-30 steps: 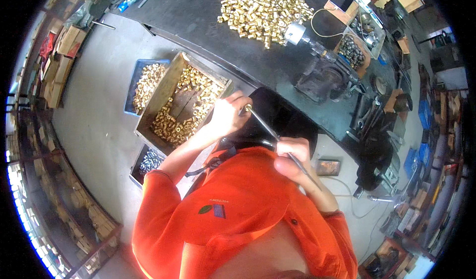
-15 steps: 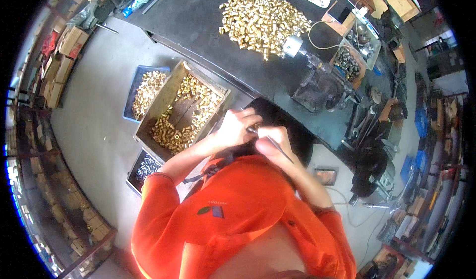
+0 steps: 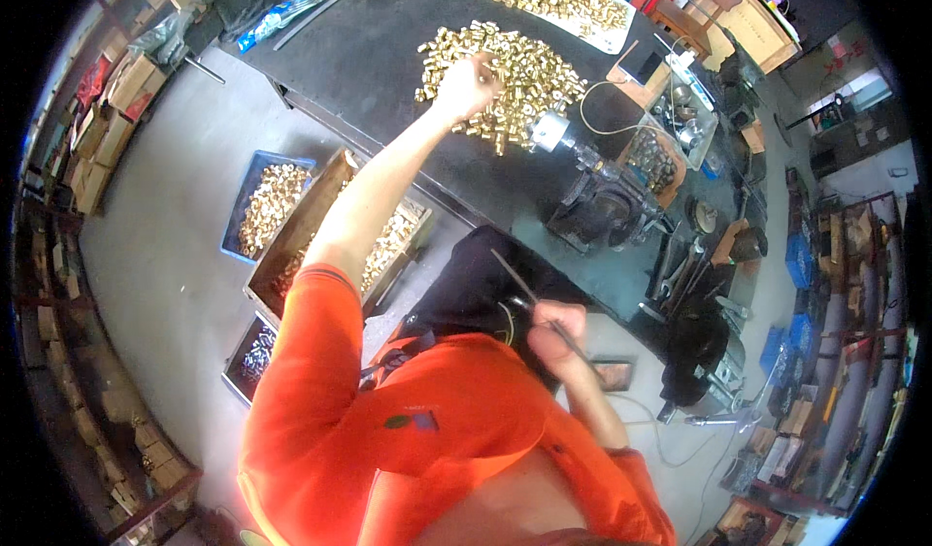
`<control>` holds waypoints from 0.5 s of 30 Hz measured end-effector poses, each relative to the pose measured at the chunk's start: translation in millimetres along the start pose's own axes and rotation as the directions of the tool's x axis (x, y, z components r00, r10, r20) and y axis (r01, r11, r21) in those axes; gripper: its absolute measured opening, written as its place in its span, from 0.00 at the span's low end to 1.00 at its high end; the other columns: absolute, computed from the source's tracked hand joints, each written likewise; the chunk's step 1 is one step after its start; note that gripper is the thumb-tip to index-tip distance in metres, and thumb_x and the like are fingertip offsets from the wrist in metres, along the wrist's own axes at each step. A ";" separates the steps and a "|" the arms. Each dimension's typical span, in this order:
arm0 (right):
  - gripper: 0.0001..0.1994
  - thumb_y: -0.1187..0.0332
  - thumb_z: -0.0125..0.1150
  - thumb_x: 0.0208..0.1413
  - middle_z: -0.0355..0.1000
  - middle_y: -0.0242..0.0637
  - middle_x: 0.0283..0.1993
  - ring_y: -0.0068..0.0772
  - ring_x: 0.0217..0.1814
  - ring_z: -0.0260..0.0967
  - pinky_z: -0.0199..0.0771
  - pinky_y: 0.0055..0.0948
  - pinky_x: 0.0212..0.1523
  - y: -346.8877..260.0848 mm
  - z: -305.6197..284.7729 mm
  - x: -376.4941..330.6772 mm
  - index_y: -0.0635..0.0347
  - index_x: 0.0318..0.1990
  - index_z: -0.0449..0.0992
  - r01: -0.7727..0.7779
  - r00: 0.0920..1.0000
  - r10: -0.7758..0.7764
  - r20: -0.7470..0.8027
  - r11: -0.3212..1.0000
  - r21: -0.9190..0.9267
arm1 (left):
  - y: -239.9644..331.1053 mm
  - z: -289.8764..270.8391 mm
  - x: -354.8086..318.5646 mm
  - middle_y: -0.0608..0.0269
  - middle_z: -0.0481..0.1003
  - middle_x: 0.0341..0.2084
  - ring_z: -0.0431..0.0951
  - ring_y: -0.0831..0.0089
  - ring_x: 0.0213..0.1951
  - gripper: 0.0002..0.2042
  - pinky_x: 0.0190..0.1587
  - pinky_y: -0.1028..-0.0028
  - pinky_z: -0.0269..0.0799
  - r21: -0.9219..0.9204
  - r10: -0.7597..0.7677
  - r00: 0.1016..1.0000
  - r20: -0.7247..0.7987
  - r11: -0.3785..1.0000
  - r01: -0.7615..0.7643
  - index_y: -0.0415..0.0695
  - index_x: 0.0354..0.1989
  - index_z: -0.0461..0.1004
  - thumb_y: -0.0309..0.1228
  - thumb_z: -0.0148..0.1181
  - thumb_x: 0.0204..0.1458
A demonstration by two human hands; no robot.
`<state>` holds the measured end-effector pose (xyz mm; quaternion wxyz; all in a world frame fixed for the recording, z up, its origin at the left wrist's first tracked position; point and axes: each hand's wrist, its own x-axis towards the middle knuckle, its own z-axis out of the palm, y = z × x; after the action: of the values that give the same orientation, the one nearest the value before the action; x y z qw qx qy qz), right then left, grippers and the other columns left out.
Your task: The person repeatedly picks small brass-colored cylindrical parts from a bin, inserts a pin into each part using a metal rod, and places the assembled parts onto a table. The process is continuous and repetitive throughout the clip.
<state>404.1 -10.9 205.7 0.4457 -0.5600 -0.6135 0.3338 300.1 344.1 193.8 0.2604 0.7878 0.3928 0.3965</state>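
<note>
Brass fittings pile [image 3: 510,75] at 12 o'clock | left hand [image 3: 466,85] fingers curled on it, grip unclear | right hand [image 3: 555,332] clamped on thin metal rod [image 3: 539,305] | risk: long reach could knock fittings off the surface [image 3: 388,51]

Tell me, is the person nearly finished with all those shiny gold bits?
Not nearly. Boxes on the floor already hold many brass pieces. Right now the left hand reaches into the pile of brass pieces on the black table, while the right hand holds a thin rod. A big pile remains.
</note>
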 end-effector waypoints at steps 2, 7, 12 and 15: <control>0.11 0.79 0.51 0.33 0.46 0.32 0.15 0.24 0.16 0.45 0.43 0.28 0.18 0.7 -0.1 0.5 0.61 0.15 0.53 -0.013 1.000 0.013 -0.001 1.000 0.014 | 23.9 -16.7 4.7 0.54 0.79 0.29 0.76 0.73 0.19 0.23 0.28 0.73 0.71 -0.395 -0.210 0.978 0.017 0.897 0.199 0.34 0.52 0.67 0.29 0.57 0.45; 0.13 0.72 0.55 0.38 0.49 0.30 0.14 0.21 0.17 0.47 0.45 0.26 0.18 11.4 3.3 -1.9 0.62 0.14 0.55 -0.005 1.000 0.003 0.027 0.997 0.074 | -1.8 -55.6 -56.3 0.62 0.75 0.19 0.71 0.80 0.18 0.17 0.24 0.77 0.68 -0.216 -0.141 0.988 0.057 0.965 0.150 0.35 0.49 0.70 0.31 0.58 0.52; 0.10 0.74 0.51 0.34 0.48 0.30 0.14 0.21 0.17 0.46 0.44 0.25 0.18 12.5 13.8 -0.6 0.63 0.14 0.55 0.019 0.999 -0.021 0.041 0.998 0.059 | -92.7 -114.2 -179.3 0.50 0.76 0.22 0.78 0.72 0.25 0.15 0.30 0.72 0.72 -0.178 -0.492 0.863 -0.114 0.865 0.469 0.40 0.44 0.75 0.26 0.56 0.45; 0.11 0.74 0.52 0.33 0.48 0.30 0.14 0.21 0.17 0.45 0.43 0.26 0.19 17.2 17.0 2.2 0.62 0.14 0.54 -0.034 0.990 0.012 0.139 0.988 0.154 | -173.8 -117.7 -270.8 0.58 0.77 0.21 0.76 0.75 0.22 0.15 0.27 0.74 0.72 0.173 -0.387 0.921 0.049 0.911 0.373 0.35 0.43 0.75 0.24 0.55 0.45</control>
<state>395.2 -4.6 184.0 0.4410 -0.5062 -0.6083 0.4235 28.8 228.8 19.2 0.2841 0.7303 0.5582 0.2727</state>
